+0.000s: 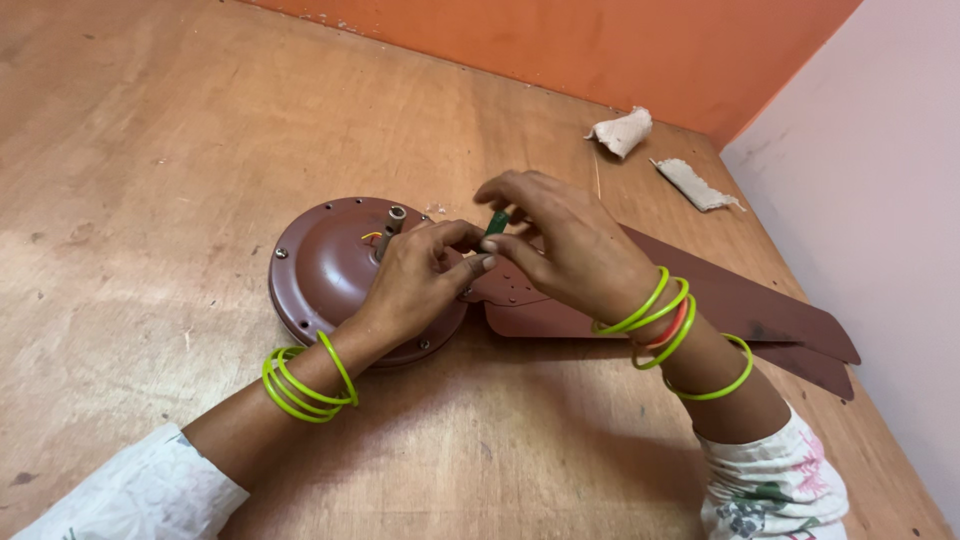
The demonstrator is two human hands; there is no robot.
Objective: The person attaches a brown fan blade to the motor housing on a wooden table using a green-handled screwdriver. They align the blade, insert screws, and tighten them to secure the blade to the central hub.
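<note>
I see two hands over a brown fan motor (335, 265) that lies on a wooden table (150, 150). The left hand (415, 285) rests on the motor's right side. Its fingers are bent in, and its finger and thumb seem to pinch something tiny, but I cannot tell what. The right hand (565, 245) is just beside it, and its fingertips are closed on a small green tool (496, 222). I only see the green top. The rest is hidden by the fingers.

A short metal rod (392, 225) sticks up from the middle of the motor. A brown blade (740, 305) runs off to the right. The hands cover the spot where it meets the motor. Two crumpled rags (622, 131) lie far back near the orange wall (600, 40). Green bangles (300, 385) sit on both wrists.
</note>
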